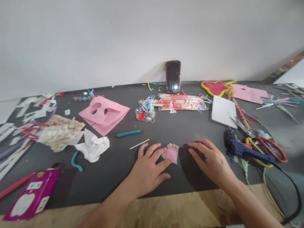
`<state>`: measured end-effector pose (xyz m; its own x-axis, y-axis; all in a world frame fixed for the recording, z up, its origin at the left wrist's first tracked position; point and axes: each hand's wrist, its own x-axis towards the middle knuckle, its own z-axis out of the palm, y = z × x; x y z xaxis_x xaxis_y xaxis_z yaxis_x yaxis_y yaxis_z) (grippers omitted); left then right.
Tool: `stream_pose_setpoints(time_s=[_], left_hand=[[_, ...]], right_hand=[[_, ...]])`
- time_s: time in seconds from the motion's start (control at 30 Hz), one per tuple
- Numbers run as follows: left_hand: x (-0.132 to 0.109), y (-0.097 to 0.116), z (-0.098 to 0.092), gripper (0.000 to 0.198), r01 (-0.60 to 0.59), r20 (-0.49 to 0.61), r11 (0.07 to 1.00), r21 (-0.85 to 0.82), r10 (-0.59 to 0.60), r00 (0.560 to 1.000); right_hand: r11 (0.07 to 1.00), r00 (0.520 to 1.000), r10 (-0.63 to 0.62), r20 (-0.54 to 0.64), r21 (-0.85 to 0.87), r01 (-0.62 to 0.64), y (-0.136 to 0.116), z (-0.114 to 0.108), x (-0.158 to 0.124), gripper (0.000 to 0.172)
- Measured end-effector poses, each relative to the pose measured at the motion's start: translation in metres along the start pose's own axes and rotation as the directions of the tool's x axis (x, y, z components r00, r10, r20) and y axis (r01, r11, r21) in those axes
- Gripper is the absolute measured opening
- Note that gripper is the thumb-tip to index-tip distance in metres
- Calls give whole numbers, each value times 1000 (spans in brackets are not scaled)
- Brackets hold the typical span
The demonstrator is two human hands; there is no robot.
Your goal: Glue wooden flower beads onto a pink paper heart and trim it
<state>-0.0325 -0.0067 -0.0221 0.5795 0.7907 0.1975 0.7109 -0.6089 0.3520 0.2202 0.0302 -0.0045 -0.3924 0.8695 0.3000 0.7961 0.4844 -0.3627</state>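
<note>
Our left hand [147, 172]: fingers spread, tips against a small pink paper cutout [171, 155] topped with beads. Our right hand [210, 158]: fingers spread, just beside it, over the bench [114, 180]. Further out: wooden stick [139, 144], teal marker [129, 133].

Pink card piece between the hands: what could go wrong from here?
The left hand, at the edge of the pink card piece, could nudge it or loosen its beaded top. The right hand is near the glue gun and scissors, so a careless reach might catch either.
</note>
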Motion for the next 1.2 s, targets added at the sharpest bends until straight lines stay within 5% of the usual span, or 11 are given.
stream_pose_setpoints(time_s=[0.47,0.97,1.07,1.2], left_hand=[[9,3,1,37,79,-96,985,151,-65,993],[-2,5,-16,39,164,-102,953,256,-143,985],[-18,9,-23,39,206,-86,935,288,-189,978],[-50,13,-20,43,227,-58,904,363,-221,974]], right_hand=[[998,998,40,-48,58,-37,1,-5,-49,19],[998,995,10,-96,59,-5,-1,-7,-59,25],[998,997,-66,-38,-3,66,9,-4,-42,32],[991,978,-24,207,-122,50,21,5,-6,56]])
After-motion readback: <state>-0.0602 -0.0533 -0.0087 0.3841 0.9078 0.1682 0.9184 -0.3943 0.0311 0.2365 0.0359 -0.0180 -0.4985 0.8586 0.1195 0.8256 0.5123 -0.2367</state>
